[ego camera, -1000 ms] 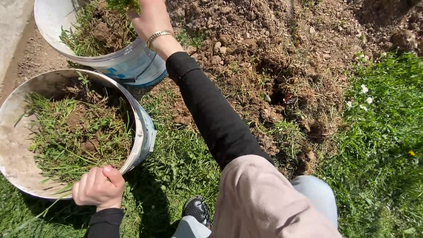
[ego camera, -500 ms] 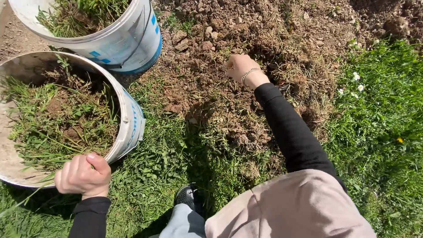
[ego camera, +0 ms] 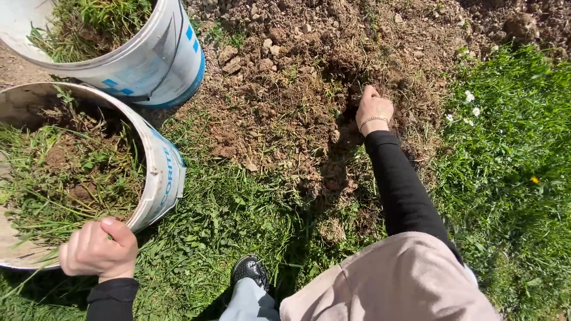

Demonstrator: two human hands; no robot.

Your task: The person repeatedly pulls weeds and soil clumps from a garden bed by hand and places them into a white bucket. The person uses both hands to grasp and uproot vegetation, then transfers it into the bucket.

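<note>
My left hand (ego camera: pixel 95 249) is closed on the rim of the near white bucket (ego camera: pixel 160 172), which is tilted toward me and holds pulled grass and soil. My right hand (ego camera: pixel 373 109), with a thin gold bracelet on the wrist, reaches down into the dug brown soil (ego camera: pixel 285 89) at a clump of dry grass roots; its fingers curl into the dirt and what they grasp is hidden. A second white bucket (ego camera: pixel 148 59) with blue marks stands behind the first, also filled with weeds.
Green grass (ego camera: pixel 505 178) with small white daisies (ego camera: pixel 470 101) and a yellow flower lies to the right. Loose clods cover the far ground. My black shoe (ego camera: pixel 250 270) rests on the grass between the near bucket and the dug patch.
My right hand left the far bucket, swung right and came down onto the dug soil. My left hand stayed on the near bucket's rim. The view shifted slightly right.
</note>
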